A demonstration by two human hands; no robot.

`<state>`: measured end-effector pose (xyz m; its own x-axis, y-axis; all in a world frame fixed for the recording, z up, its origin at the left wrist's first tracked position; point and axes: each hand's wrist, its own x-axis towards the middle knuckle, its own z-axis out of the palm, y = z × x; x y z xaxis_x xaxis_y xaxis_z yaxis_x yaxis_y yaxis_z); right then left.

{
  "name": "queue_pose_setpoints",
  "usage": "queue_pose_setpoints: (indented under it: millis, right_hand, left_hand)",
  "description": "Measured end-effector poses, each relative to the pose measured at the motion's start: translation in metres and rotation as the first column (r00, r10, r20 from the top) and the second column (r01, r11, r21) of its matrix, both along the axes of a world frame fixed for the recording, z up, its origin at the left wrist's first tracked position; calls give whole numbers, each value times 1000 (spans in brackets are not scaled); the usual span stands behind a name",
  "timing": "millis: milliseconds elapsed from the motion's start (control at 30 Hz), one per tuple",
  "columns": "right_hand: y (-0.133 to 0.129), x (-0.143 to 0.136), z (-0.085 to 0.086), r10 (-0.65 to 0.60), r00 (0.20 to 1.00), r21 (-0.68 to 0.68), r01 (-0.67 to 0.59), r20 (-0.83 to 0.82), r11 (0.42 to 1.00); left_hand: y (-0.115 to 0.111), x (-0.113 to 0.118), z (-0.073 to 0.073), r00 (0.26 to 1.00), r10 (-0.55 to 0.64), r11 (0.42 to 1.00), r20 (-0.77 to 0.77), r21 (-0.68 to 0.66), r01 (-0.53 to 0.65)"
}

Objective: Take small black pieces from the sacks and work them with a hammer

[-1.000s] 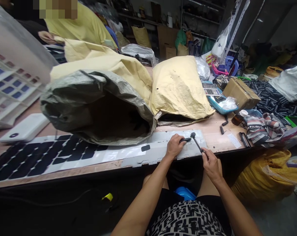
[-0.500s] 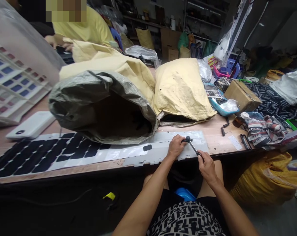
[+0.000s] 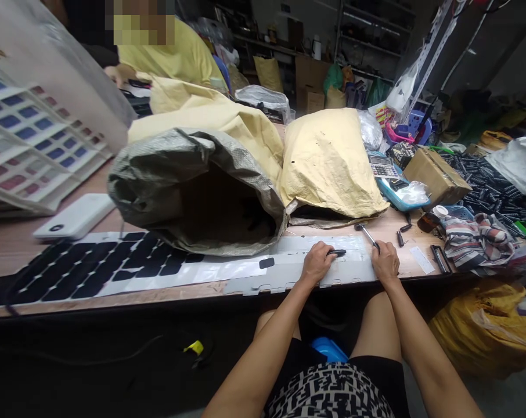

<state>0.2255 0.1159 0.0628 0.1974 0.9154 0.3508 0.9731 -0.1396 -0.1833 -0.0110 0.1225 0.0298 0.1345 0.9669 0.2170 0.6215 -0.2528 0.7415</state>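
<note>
Over the pale grey board point(image 3: 284, 273) at the table's front edge, my left hand point(image 3: 317, 264) is closed on a slim black rod-shaped piece point(image 3: 338, 253), which points to the right. A small hammer point(image 3: 368, 235) with a metal shaft is gripped in my right hand point(image 3: 385, 261); its dark head lies up and to the left, near the board's far right corner, apart from the black piece. Further right, two similar small dark pieces point(image 3: 400, 239) rest on the wooden table.
A sack point(image 3: 193, 203) gapes behind the board, beside a yellowish sack point(image 3: 332, 162). To the right are a bottle point(image 3: 432, 218), a bundled striped cloth point(image 3: 483, 241), a carton point(image 3: 437, 174) and a heap of black ribbed parts point(image 3: 489, 186). A person in yellow point(image 3: 171, 58) sits across.
The hammer head was over the black piece; my right hand has moved right, carrying the hammer away from it. My left hand still holds the piece. The view has shifted slightly.
</note>
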Motion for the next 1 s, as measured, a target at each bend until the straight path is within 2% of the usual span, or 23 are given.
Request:
queue_pose_setpoints:
  millis: [167,267,333,400,500,567,633,700,767,833,867,900,967,1000]
  right_hand:
    - [4,-6,-8,-20,990,23,17,136,1000]
    - [2,-8,-7,-19,988,12,18,151,1000]
    - [2,-8,-6,-20,989,-1,20,150,1000]
    - [2,-8,-5,-23,988,-12,25,150,1000]
    - [2,-8,-5,-25,987,-13,28,162,1000]
    - [3,-9,-6,-28,985,-9,30,168,1000]
    - [3,-9,-6,-33,985,-7,35,170,999]
    - [2,-9,-5,-35,985,-7,37,171,999]
    - [2,-9,-4,-33,984,-7,35,173,999]
    - [2,-9,-4,-29,984,-7,30,175,1000]
    - [2,-9,-4,-27,984,-5,28,175,1000]
    - [2,-9,-4,-26,984,-4,27,175,1000]
    - [3,-8,-5,-25,985,0,25,172,1000]
    - [3,-8,-5,-24,985,1,24,170,1000]
  left_hand:
    - [3,-2,4,1000,-4,1000,11,-13,4]
    - [-9,-5,11,996,-45,999,82,24,43]
    - [-31,-5,14,985,-119,991,123,81,109]
    - [-62,-3,11,961,-247,964,124,132,231]
    - [-107,6,-7,899,-433,898,66,118,424]
    - [-123,15,-24,885,-464,886,30,34,463]
    - [-128,22,-40,905,-426,902,-13,-87,423]
    - [-124,26,-47,913,-403,907,-61,-165,389]
    - [-119,25,-44,895,-439,895,-81,-122,429]
    - [-111,14,-29,886,-460,886,-66,33,462]
    - [-105,5,-20,904,-426,894,-41,130,428]
    - [-96,-7,-9,939,-345,916,-3,216,337]
    - [-68,-39,12,992,-43,948,119,320,3]
    - [-50,-58,21,965,196,925,173,295,-241]
